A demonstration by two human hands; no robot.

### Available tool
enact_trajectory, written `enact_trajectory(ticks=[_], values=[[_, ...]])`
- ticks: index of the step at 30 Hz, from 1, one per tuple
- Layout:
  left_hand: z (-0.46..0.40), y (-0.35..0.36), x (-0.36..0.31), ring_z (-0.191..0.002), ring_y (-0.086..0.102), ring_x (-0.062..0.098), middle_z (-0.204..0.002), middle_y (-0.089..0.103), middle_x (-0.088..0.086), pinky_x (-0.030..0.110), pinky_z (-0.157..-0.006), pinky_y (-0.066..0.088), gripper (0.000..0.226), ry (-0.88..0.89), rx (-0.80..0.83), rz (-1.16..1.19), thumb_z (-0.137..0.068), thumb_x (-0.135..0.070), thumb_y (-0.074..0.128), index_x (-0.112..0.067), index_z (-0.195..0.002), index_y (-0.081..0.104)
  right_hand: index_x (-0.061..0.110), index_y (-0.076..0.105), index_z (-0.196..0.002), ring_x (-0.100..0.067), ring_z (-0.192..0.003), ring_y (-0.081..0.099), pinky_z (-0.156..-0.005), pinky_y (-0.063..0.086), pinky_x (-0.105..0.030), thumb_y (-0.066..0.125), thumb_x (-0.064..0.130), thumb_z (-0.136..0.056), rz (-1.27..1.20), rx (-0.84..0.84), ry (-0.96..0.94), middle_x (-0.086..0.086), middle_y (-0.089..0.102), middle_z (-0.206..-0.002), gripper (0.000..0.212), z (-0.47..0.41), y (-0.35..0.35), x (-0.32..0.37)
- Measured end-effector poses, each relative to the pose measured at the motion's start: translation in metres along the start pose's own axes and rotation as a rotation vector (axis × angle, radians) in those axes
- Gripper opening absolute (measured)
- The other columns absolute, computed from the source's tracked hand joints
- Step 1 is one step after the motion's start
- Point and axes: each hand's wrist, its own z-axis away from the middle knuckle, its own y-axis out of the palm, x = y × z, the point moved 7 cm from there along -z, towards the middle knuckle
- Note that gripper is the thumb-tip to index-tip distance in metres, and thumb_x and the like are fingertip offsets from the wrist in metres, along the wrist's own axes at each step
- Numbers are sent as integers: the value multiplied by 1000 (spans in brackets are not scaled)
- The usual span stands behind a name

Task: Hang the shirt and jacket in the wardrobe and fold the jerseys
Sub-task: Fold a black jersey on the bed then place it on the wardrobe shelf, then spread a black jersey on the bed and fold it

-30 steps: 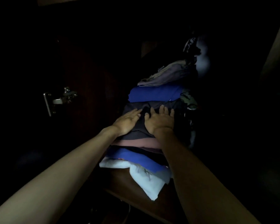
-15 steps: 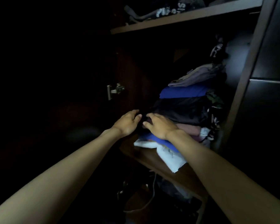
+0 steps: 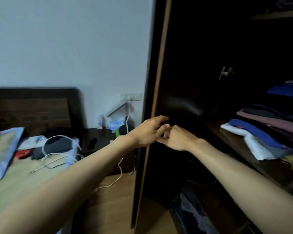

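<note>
A stack of folded clothes (image 3: 267, 130) lies on a wardrobe shelf (image 3: 233, 142) at the right: blue, pink, dark and white layers, with another blue piece (image 3: 286, 91) higher up. My left hand (image 3: 148, 131) and my right hand (image 3: 177, 140) hover side by side in front of the open wardrobe door (image 3: 156, 92), left of the stack and apart from it. Their fingertips almost touch each other. The left fingers are loosely spread and hold nothing. I see nothing in the right hand, whose fingertips are partly hidden.
A bed (image 3: 24, 174) with a mat, dark clothing (image 3: 57, 146) and a white cable (image 3: 61, 157) lies at the left. A dark nightstand (image 3: 100, 139) with small items stands by the wall. More clothes fill the wardrobe bottom (image 3: 193, 215). A hinge (image 3: 226, 73) shows inside.
Both hands have left the top of the folded stack and drawn back to the left. My view has swung left, from the wardrobe's dark inside to the door, the bed and the wall.
</note>
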Motion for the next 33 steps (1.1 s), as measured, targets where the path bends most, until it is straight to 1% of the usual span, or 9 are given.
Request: enact_trajectory(ticks=[5,11,14,16,19,21,26,29,33], values=[[98,-49,84,-118,61,25,-128,64,7,42,-99,48,47,-182,10,-195,-102,-49,41,-17,-135,52,26,62,-115,-26,-106,67,-92,54,-42,48,67,-95,80,148,-288,-1,71,-113,48,-28,67,116],[234,-107,193,-115,62,27,-130,64,9,37,-94,48,40,-608,-43,-287,-105,-37,45,-9,-132,56,26,57,-106,-29,-102,62,-83,48,-41,44,71,-93,99,256,-583,-3,69,-105,48,-59,131,241],[311,-127,234,-114,62,26,-135,62,9,34,-94,46,42,-840,-75,-289,-105,-39,46,-10,-133,56,21,58,-104,-25,-94,60,-70,40,-38,46,64,-98,87,333,-680,3,63,-94,44,-70,158,291],[366,-135,253,-114,61,26,-136,62,8,32,-94,45,42,-985,-88,-291,-105,-40,45,-11,-134,56,21,56,-104,-25,-94,58,-71,41,-38,46,64,-98,97,385,-734,2,59,-94,44,-79,181,323],[449,-135,273,-116,61,27,-135,62,10,30,-91,42,44,-1166,-141,-273,-105,-39,45,-9,-136,54,21,57,-106,-26,-100,60,-84,51,-42,47,65,-98,121,451,-820,-2,63,-108,46,-88,226,372],[506,-129,281,-119,59,28,-134,62,12,30,-92,42,44,-1284,-166,-237,-105,-38,46,-6,-135,54,20,57,-108,-27,-104,59,-88,51,-43,48,63,-98,161,502,-858,-5,64,-114,46,-85,257,404],[646,-109,304,-122,57,32,-133,62,15,37,-98,45,44,-1538,-261,-124,-105,-38,47,-5,-132,55,14,57,-111,-29,-101,60,-85,51,-42,46,59,-101,303,565,-994,-10,65,-116,47,-69,324,501],[714,-92,324,-119,58,33,-130,63,16,37,-95,45,42,-1644,-312,-16,-106,-36,45,-3,-130,55,13,57,-113,-28,-98,61,-81,48,-40,46,56,-102,353,606,-1060,-10,65,-114,46,-53,361,554],[777,-54,358,-112,60,34,-122,65,17,38,-92,47,40,-1751,-393,103,-105,-36,47,-2,-124,57,12,58,-115,-29,-100,63,-86,52,-41,47,56,-101,364,665,-1104,-9,66,-112,47,-34,412,607]])
